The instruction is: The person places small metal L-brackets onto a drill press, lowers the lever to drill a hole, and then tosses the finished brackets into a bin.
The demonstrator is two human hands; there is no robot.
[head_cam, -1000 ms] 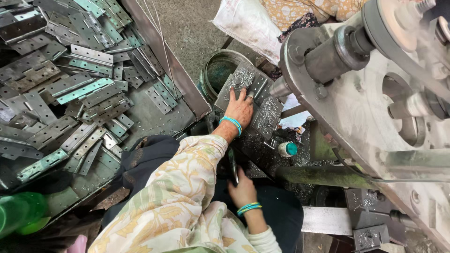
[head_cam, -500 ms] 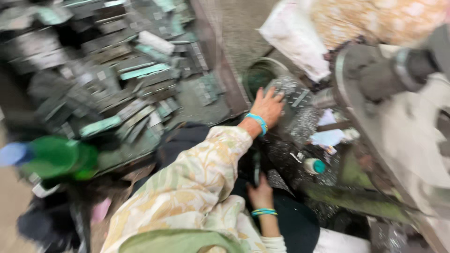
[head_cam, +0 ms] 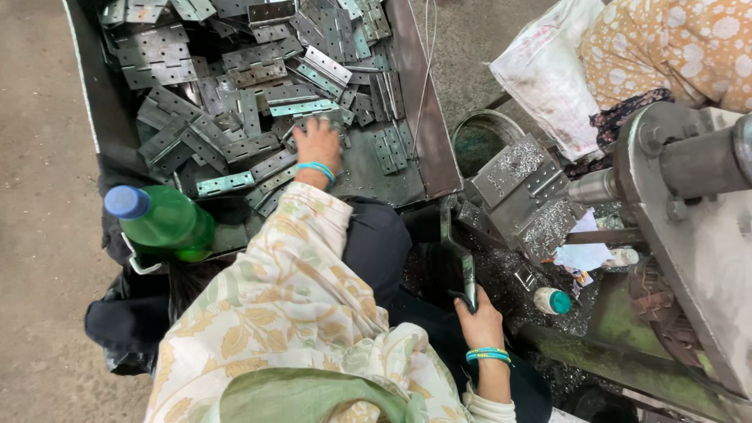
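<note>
From the head camera, looking down, the person's left hand point(head_cam: 319, 147) reaches out into a big dark metal tray point(head_cam: 423, 133) full of flat grey metal hinge plates point(head_cam: 235, 86). The fingers are bent down on the plates at the near edge of the pile, touching them. I cannot tell if the fingers are pinching one plate or only lying on top. A blue-green bangle sits on that wrist, and the sleeve is cream with a yellow leaf print.

The right hand point(head_cam: 479, 323) is low in the picture, near the person's lap. It is wrapped tight around the bottom end of a dark metal lever handle point(head_cam: 462, 258) that runs up toward the machine. This wrist also has blue-green bangles.

A green plastic bottle with a blue cap point(head_cam: 160, 221) lies on its side just beside the near left corner of the tray. To the right of the tray is a grey metal block covered in shiny metal shavings point(head_cam: 521, 196), and it is joined to a big grey machine point(head_cam: 697, 235). A small white bottle with a teal cap point(head_cam: 552, 301) lies near the lever. Another person in orange flowered cloth point(head_cam: 674, 47) is at the top right.
</note>
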